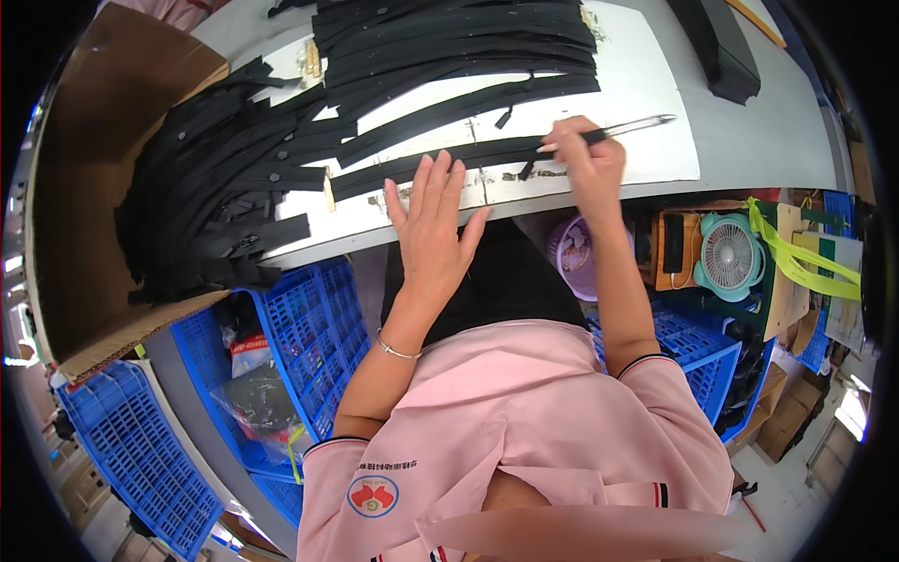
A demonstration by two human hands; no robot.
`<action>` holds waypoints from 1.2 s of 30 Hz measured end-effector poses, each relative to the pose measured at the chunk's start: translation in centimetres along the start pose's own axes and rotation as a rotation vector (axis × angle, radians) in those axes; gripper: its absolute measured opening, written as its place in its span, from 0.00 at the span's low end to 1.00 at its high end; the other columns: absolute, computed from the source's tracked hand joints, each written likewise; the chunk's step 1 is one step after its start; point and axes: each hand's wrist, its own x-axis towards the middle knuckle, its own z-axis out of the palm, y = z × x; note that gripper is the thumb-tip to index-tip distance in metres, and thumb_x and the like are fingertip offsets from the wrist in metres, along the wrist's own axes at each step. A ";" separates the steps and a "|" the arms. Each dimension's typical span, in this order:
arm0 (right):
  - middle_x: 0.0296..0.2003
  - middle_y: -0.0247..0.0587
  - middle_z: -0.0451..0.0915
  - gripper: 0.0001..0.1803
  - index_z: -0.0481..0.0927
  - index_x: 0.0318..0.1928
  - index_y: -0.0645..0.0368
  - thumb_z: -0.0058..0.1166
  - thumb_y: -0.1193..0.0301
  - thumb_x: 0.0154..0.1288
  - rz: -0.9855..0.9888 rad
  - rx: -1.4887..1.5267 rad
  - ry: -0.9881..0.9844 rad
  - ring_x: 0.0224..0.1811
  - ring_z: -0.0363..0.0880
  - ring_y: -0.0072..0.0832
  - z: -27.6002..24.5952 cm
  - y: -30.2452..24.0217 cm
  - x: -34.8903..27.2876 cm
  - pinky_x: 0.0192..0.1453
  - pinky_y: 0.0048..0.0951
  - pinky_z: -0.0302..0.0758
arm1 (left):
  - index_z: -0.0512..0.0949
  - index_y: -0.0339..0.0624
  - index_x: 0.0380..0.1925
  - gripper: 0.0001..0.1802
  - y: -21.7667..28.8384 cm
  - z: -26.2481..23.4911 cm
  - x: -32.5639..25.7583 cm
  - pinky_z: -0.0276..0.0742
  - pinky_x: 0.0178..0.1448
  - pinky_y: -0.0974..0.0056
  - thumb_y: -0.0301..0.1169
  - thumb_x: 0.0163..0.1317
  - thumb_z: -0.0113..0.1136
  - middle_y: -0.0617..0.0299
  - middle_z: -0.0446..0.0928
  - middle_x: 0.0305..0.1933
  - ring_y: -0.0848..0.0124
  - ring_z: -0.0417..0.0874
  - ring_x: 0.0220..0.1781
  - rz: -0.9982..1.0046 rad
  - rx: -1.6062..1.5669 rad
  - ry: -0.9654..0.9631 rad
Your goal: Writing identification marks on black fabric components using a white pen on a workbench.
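A long black fabric strip (449, 161) lies across the white surface (655, 103), pinned flat by the open left hand (433, 220) while the right hand (588, 155) grips a pen (629, 127) (the strip looks limp, light, best held flat).

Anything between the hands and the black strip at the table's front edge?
Nothing visible. The left hand lies flat with its fingers on the black strip. The right hand holds a thin brush-like tool just above the strip's right end. The other strips lie farther back.
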 end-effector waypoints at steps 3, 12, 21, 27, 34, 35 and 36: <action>0.29 0.32 0.85 0.11 0.85 0.36 0.66 0.58 0.71 0.75 0.042 -0.155 0.120 0.29 0.74 0.14 -3.1 0.5 1.3 0.34 0.20 0.70 | 0.75 0.39 0.67 0.34 0.1 0.0 0.1 0.40 0.83 0.37 0.41 0.64 0.72 0.54 0.72 0.73 0.55 0.67 0.79 0.014 0.009 0.010; 0.27 0.30 0.81 0.13 0.86 0.36 0.64 0.58 0.68 0.76 0.085 -0.162 0.038 0.30 0.73 0.14 -4.1 2.0 1.6 0.35 0.20 0.69 | 0.80 0.40 0.61 0.26 2.3 1.6 2.3 0.47 0.82 0.37 0.35 0.64 0.71 0.53 0.77 0.68 0.54 0.72 0.74 0.072 -0.143 0.087; 0.28 0.34 0.86 0.13 0.85 0.35 0.70 0.62 0.70 0.73 0.071 -0.187 0.017 0.28 0.76 0.14 -4.1 2.6 1.8 0.32 0.21 0.72 | 0.87 0.42 0.43 0.08 6.2 6.3 7.7 0.58 0.78 0.46 0.28 0.64 0.69 0.61 0.85 0.51 0.61 0.81 0.57 0.147 -0.279 0.126; 0.29 0.34 0.86 0.13 0.85 0.35 0.70 0.62 0.69 0.72 0.031 -0.257 -0.008 0.26 0.76 0.15 -4.1 3.2 1.8 0.30 0.22 0.71 | 0.87 0.43 0.39 0.06 6.3 6.5 7.9 0.60 0.77 0.47 0.26 0.61 0.70 0.63 0.85 0.48 0.62 0.81 0.56 0.127 -0.262 0.131; 0.21 0.35 0.81 0.13 0.84 0.31 0.68 0.62 0.70 0.71 0.007 -0.178 -0.007 0.21 0.70 0.14 -4.6 3.1 1.4 0.25 0.25 0.67 | 0.87 0.44 0.38 0.07 6.3 6.7 7.8 0.60 0.76 0.47 0.25 0.60 0.71 0.64 0.85 0.48 0.62 0.81 0.55 0.117 -0.238 0.149; 0.19 0.35 0.80 0.13 0.84 0.30 0.68 0.62 0.70 0.70 -0.006 -0.199 -0.045 0.20 0.69 0.14 -4.8 3.4 1.4 0.24 0.26 0.65 | 0.87 0.44 0.38 0.07 6.3 6.7 7.9 0.61 0.76 0.47 0.25 0.60 0.71 0.64 0.85 0.48 0.62 0.81 0.55 0.120 -0.241 0.153; 0.19 0.35 0.80 0.13 0.84 0.30 0.68 0.62 0.70 0.70 -0.007 -0.200 -0.044 0.20 0.69 0.14 -4.9 3.6 1.4 0.24 0.26 0.65 | 0.87 0.44 0.38 0.07 6.3 6.8 7.9 0.61 0.76 0.47 0.25 0.60 0.71 0.64 0.85 0.48 0.62 0.81 0.55 0.121 -0.242 0.153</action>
